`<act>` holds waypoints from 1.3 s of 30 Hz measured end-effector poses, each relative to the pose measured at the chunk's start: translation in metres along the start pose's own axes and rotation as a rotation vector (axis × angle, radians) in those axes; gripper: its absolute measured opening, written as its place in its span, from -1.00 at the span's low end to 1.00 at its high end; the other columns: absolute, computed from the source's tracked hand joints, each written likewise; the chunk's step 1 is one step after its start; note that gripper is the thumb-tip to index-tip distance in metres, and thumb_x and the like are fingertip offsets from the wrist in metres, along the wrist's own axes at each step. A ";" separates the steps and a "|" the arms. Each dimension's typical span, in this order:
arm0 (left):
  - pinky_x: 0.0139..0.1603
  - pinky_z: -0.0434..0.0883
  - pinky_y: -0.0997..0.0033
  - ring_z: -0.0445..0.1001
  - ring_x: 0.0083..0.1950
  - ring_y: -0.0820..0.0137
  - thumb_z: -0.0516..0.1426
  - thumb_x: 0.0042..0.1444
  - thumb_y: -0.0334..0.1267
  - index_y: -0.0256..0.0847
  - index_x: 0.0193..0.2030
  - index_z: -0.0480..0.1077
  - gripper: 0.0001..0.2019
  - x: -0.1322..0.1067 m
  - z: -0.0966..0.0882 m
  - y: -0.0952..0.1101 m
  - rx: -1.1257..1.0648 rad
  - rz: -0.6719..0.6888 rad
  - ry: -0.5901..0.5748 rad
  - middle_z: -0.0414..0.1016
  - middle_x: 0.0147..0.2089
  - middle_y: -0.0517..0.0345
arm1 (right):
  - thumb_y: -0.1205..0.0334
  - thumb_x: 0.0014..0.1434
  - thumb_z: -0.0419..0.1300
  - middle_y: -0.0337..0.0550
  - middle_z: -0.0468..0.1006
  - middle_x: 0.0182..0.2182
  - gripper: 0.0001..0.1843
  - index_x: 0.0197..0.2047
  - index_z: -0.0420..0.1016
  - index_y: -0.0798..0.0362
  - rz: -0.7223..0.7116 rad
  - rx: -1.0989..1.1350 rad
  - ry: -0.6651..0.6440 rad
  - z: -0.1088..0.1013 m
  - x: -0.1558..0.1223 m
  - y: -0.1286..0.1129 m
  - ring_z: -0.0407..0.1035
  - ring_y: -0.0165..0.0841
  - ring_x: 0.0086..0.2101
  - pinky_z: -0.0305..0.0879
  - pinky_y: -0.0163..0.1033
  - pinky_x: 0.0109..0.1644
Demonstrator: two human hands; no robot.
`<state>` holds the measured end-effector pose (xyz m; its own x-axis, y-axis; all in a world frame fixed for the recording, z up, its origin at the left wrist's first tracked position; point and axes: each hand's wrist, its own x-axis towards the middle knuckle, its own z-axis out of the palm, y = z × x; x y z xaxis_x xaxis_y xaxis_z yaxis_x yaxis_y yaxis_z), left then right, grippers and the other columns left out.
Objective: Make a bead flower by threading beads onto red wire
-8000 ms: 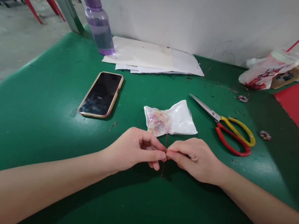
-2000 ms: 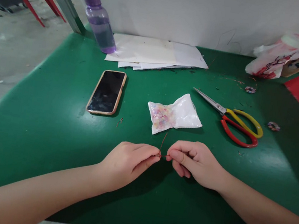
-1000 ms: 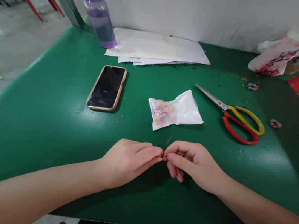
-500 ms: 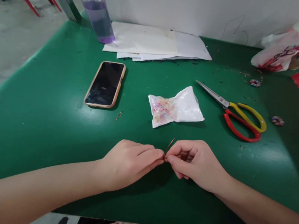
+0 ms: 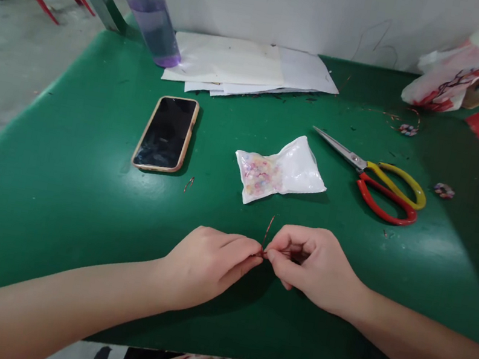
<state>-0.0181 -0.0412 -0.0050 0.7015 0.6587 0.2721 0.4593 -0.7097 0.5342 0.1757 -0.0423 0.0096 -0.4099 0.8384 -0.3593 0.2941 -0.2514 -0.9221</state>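
Observation:
A thin reddish-brown twisted wire [image 5: 268, 228] sticks up between my hands at the front of the green table. The fingertips of my left hand [image 5: 213, 264] are pinched on it. My right hand [image 5: 314, 268] also has thumb and forefinger pressed together on the wire, close against the left fingertips. Most of the wire is hidden inside the fingers. Just beyond my hands lies a small plastic bag of pastel beads [image 5: 262, 176]. Scissors [image 5: 360, 169] with one red and one yellow handle rest to its right.
A phone [image 5: 167, 133] lies to the left, with a wire scrap [image 5: 189, 184] beside it. Behind stand a purple spray bottle [image 5: 155, 21] and paper sheets [image 5: 240, 66]. Bead clusters [image 5: 444, 190] sit at right, below a bagged drink cup [image 5: 459, 75].
The free wire end has swung from leaning right to nearly upright. Both hands keep their pinch in about the same place. The whole view has shifted slightly.

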 end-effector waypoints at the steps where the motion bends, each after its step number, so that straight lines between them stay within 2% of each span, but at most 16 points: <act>1: -0.57 0.20 0.48 0.34 -0.56 0.50 -0.02 0.24 -0.34 -0.30 -0.33 0.38 -0.80 0.000 0.000 0.000 0.015 0.012 -0.001 0.43 -0.50 0.21 | 0.37 0.03 0.13 -0.40 0.31 -0.75 -0.89 -0.52 0.34 0.10 0.027 0.027 -0.025 -0.001 0.001 0.000 0.14 -0.61 -0.70 0.06 -0.48 -0.62; 7: -0.57 0.18 0.49 0.31 -0.56 0.51 -0.03 0.25 -0.34 -0.29 -0.32 0.36 -0.81 -0.001 0.002 -0.002 0.000 0.041 0.023 0.40 -0.51 0.23 | 0.41 0.06 0.10 -0.43 0.30 -0.80 -0.87 -0.51 0.35 0.10 0.168 0.214 -0.151 -0.008 0.005 -0.002 0.04 -0.63 -0.78 -0.10 -0.51 -0.72; 11: -0.50 0.24 0.57 0.34 -0.49 0.55 -0.03 0.26 -0.33 -0.26 -0.27 0.33 -0.85 -0.002 -0.002 -0.004 -0.161 -0.056 -0.005 0.46 -0.42 0.23 | 0.24 0.13 0.16 -0.36 0.40 -0.74 -0.85 -0.41 0.45 0.12 0.171 0.280 -0.245 -0.015 0.007 -0.003 0.12 -0.63 -0.77 -0.02 -0.51 -0.71; 16: -0.45 0.25 0.58 0.34 -0.48 0.56 -0.02 0.26 -0.32 -0.24 -0.25 0.34 -0.86 -0.002 -0.009 -0.006 -0.193 -0.165 -0.038 0.46 -0.43 0.25 | 0.17 0.16 0.16 -0.31 0.47 -0.67 -0.81 -0.34 0.49 0.14 0.112 0.279 -0.208 -0.024 0.010 -0.007 0.25 -0.61 -0.70 0.15 -0.50 -0.62; 26: -0.44 0.28 0.58 0.36 -0.47 0.54 -0.03 0.26 -0.30 -0.24 -0.26 0.35 -0.84 0.000 -0.011 -0.005 -0.227 -0.180 -0.032 0.47 -0.42 0.22 | 0.18 0.15 0.19 -0.28 0.51 -0.62 -0.80 -0.38 0.41 0.15 0.085 0.333 -0.216 -0.023 0.011 -0.005 0.35 -0.58 -0.66 0.21 -0.50 -0.59; 30: -0.45 0.30 0.59 0.37 -0.48 0.54 -0.03 0.26 -0.29 -0.22 -0.27 0.37 -0.83 0.001 -0.014 -0.003 -0.273 -0.209 -0.031 0.47 -0.43 0.23 | 0.19 0.12 0.21 -0.27 0.52 -0.63 -0.81 -0.40 0.40 0.15 0.086 0.248 -0.205 -0.024 0.007 -0.010 0.37 -0.56 -0.66 0.24 -0.48 -0.59; 35: -0.47 0.28 0.61 0.35 -0.50 0.56 -0.02 0.25 -0.28 -0.22 -0.29 0.39 -0.81 0.004 -0.016 -0.003 -0.281 -0.257 -0.033 0.45 -0.46 0.26 | 0.16 0.18 0.14 -0.23 0.55 -0.54 -0.81 -0.34 0.44 0.12 -0.080 0.050 -0.120 -0.024 0.005 -0.008 0.42 -0.52 -0.57 0.36 -0.42 -0.49; 37: -0.48 0.27 0.60 0.35 -0.50 0.55 -0.02 0.25 -0.27 -0.22 -0.28 0.39 -0.80 0.004 -0.016 -0.004 -0.268 -0.274 -0.038 0.45 -0.46 0.26 | 0.18 0.15 0.18 -0.19 0.58 -0.40 -0.83 -0.22 0.44 0.09 -0.204 -0.042 -0.032 -0.022 0.004 -0.005 0.47 -0.47 -0.46 0.43 -0.36 -0.36; 39: -0.48 0.27 0.59 0.35 -0.50 0.55 -0.03 0.25 -0.27 -0.23 -0.28 0.39 -0.80 0.004 -0.015 -0.005 -0.266 -0.283 -0.036 0.45 -0.46 0.26 | 0.23 0.09 0.24 -0.17 0.56 -0.25 -0.73 -0.11 0.40 0.04 -0.357 -0.140 0.081 -0.021 0.003 -0.002 0.48 -0.43 -0.33 0.46 -0.29 -0.22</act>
<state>-0.0260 -0.0315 0.0058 0.5883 0.8065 0.0586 0.4834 -0.4089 0.7740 0.1916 -0.0291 0.0128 -0.4399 0.8980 -0.0019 0.2624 0.1265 -0.9566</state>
